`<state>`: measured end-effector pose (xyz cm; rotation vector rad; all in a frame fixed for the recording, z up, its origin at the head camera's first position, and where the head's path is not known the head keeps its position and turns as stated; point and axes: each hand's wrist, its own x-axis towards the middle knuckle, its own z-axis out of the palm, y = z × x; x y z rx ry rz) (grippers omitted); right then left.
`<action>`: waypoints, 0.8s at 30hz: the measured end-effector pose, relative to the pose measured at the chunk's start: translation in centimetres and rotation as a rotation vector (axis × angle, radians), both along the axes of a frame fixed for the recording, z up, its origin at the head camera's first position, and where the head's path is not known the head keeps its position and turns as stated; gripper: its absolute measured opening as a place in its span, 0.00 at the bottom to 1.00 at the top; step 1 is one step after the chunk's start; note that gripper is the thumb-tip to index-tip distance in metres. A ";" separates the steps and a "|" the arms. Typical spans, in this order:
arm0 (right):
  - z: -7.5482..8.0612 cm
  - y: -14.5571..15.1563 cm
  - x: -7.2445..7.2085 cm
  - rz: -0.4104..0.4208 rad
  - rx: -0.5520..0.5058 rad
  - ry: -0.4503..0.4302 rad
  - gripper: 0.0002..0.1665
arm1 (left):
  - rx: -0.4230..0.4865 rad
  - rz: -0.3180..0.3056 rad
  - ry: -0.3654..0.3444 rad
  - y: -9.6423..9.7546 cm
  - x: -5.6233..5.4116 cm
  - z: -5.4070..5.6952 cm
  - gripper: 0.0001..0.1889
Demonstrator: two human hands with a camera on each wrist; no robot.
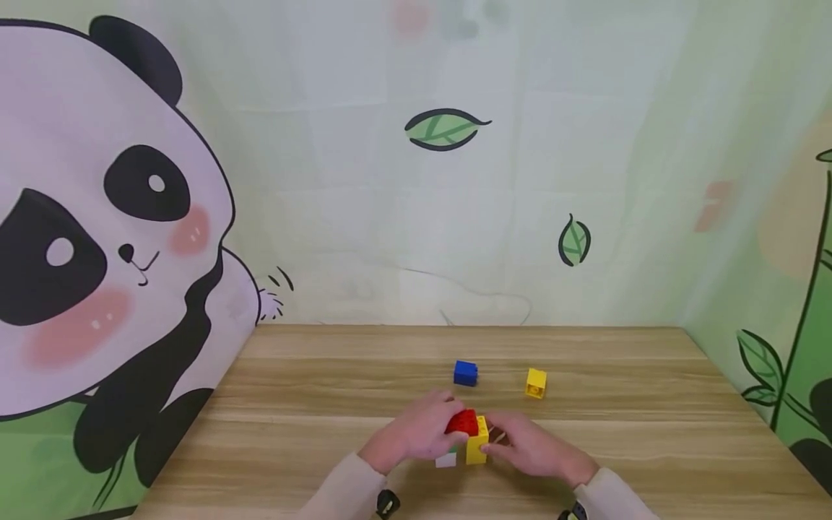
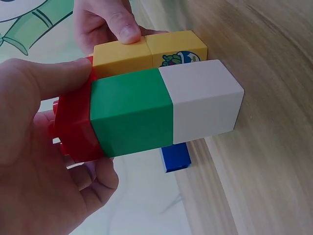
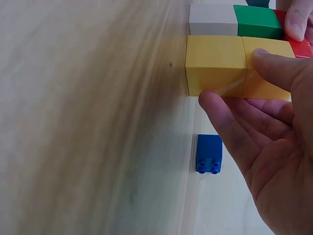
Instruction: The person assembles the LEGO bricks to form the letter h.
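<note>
My left hand (image 1: 419, 427) grips a red toy building block (image 2: 80, 115), thumb on one side and fingers round the other. That red block tops a green block (image 2: 131, 111) and a white block (image 2: 203, 100), joined in an upright column. Right beside it stands a second column of two yellow blocks (image 3: 217, 63), one bearing a printed picture. My right hand (image 1: 539, 444) pinches this yellow column, its thumb on the upper block and a fingertip at the lower one. The red block reaches to the top of the yellow column.
Beyond my hands on the wooden table (image 1: 312, 375) lie a loose blue block (image 1: 465, 373) and, to its right, a loose yellow block (image 1: 536, 383). A cloth backdrop (image 1: 325, 217) with a panda and leaves rises along the table's back and sides.
</note>
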<state>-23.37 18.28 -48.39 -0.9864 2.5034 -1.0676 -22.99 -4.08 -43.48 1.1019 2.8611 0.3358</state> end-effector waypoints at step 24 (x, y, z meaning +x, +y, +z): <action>-0.3 0.2 -0.2 -0.032 -0.020 -0.067 0.18 | 0.093 0.036 -0.117 -0.4 -0.6 -0.7 0.23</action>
